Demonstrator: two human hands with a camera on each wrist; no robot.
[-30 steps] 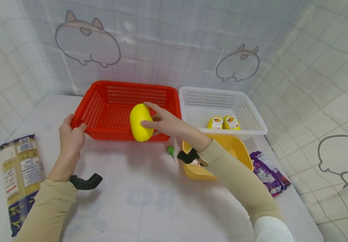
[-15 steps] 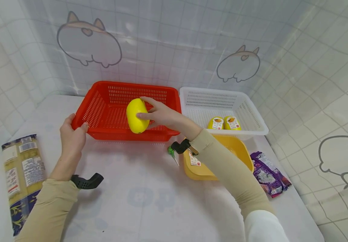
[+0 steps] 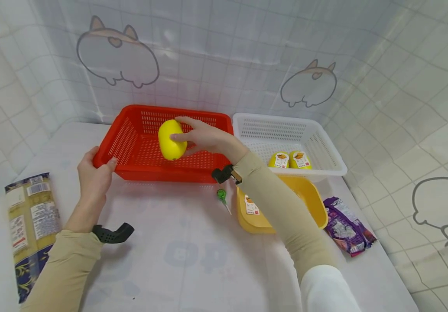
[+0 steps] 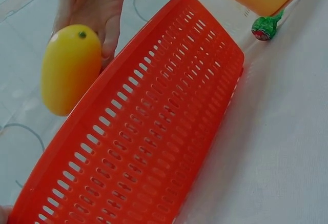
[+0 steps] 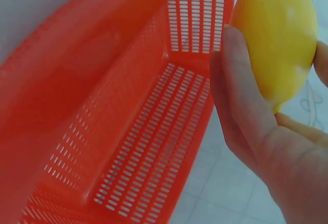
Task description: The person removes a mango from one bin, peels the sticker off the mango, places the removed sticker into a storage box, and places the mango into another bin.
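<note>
My right hand [image 3: 204, 136] holds a smooth yellow lemon-like fruit [image 3: 172, 141] between thumb and fingers above the red basket [image 3: 161, 174]. A small green stem mark shows on one end of the fruit [image 5: 277, 39], with a little nub at the other, in the right wrist view. My left hand [image 3: 94, 177] grips the red basket's left front corner at the rim. Only a fingertip of that hand shows at the lower left of the left wrist view. The basket's slotted floor [image 5: 154, 147] shows beneath the fruit.
Right of the red basket stands a white basket [image 3: 325, 147] with two labelled yellow items [image 3: 300, 159]. In front is a yellow tub [image 3: 313, 208], partly behind my right sleeve. A green lollipop [image 3: 222, 194], a purple packet [image 3: 346, 225] and a long noodle-like packet [image 3: 33, 216] lie about.
My right hand has carried the yellow fruit left and farther back, from the red basket's front rim to over its inside. The left hand stays on the corner.
</note>
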